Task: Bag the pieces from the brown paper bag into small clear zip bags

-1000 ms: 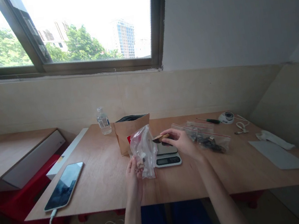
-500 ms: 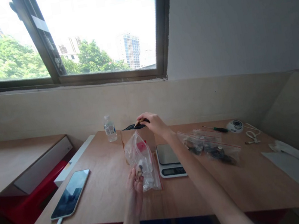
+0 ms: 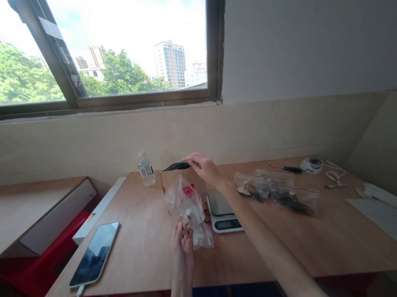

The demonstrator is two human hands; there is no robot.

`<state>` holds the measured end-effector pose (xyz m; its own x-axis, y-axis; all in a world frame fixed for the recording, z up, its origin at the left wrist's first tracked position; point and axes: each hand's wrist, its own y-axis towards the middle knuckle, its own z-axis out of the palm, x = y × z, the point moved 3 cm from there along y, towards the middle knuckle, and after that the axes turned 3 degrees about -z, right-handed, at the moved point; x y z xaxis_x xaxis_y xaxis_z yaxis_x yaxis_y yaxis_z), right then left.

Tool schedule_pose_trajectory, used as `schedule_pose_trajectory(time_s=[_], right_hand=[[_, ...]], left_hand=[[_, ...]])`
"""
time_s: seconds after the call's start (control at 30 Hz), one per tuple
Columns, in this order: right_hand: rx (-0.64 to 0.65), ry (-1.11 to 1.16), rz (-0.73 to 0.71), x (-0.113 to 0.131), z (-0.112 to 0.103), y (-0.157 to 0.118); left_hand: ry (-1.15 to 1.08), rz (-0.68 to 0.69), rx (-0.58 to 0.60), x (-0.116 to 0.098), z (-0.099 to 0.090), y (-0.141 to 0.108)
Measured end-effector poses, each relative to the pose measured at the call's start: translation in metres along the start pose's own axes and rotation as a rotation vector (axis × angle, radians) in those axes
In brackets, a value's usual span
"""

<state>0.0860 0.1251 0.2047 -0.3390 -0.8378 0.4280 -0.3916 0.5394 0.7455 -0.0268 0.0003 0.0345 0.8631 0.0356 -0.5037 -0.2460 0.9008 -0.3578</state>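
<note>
My left hand is closed at the lower part of a clear zip bag, which stands up above the fingers. Small pale-brown pieces show at the fingertips; whether they are inside the plastic I cannot tell. Behind the bag is a brown cardboard box with a dark liner at its mouth. Over the liner's right end, my right hand has its fingers stretched out, with nothing visible in them. A kitchen scale lies below my right forearm, which covers part of it.
Bags of dark pieces lie right of the scale. Farther right are a screwdriver, a dome camera and a grey sheet. On the left are a water bottle and a phone on a cable.
Brown pieces that were in my right hand no longer show there, and its fingers have straightened. My left hand and the zip bag have shifted slightly; a brown round piece now shows beside the scale.
</note>
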Motion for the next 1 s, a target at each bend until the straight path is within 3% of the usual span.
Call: schedule_pose_trajectory(time_s=[0.07, 0.13, 0.2, 0.3, 0.37, 0.5, 0.67, 0.77, 0.93, 1.0], right_hand=[[-0.15, -0.021, 0.054, 0.0, -0.005, -0.022], [-0.214, -0.036, 0.138, -0.004, -0.004, -0.051], [-0.081, -0.056, 0.221, -0.013, 0.006, -0.08], [0.308, -0.178, 0.316, -0.029, 0.029, -0.119], [0.479, -0.287, 0.346, -0.036, 0.04, -0.138], [0.554, -0.347, 0.354, -0.04, 0.047, -0.15], [0.536, -0.297, 0.358, -0.037, 0.036, -0.132], [0.45, -0.229, 0.341, -0.025, 0.013, -0.104], [-0.108, 0.045, 0.2, 0.015, -0.031, -0.038], [-0.211, 0.069, 0.164, 0.025, -0.032, -0.015]], left_hand=[[-0.017, 0.024, -0.026, -0.002, -0.001, 0.001], [-0.043, 0.032, -0.033, -0.004, -0.001, 0.002], [-0.067, 0.027, -0.015, -0.007, 0.0, 0.002], [-0.072, 0.019, 0.04, -0.009, 0.001, 0.001], [-0.059, 0.016, 0.075, -0.008, 0.002, 0.001], [-0.019, 0.032, 0.123, -0.007, 0.003, -0.001], [0.027, 0.058, 0.16, -0.008, 0.004, -0.002], [0.017, 0.053, 0.143, -0.009, 0.003, -0.002], [0.048, 0.022, 0.123, -0.004, 0.005, -0.002], [0.068, 0.016, 0.131, -0.001, 0.007, -0.002]])
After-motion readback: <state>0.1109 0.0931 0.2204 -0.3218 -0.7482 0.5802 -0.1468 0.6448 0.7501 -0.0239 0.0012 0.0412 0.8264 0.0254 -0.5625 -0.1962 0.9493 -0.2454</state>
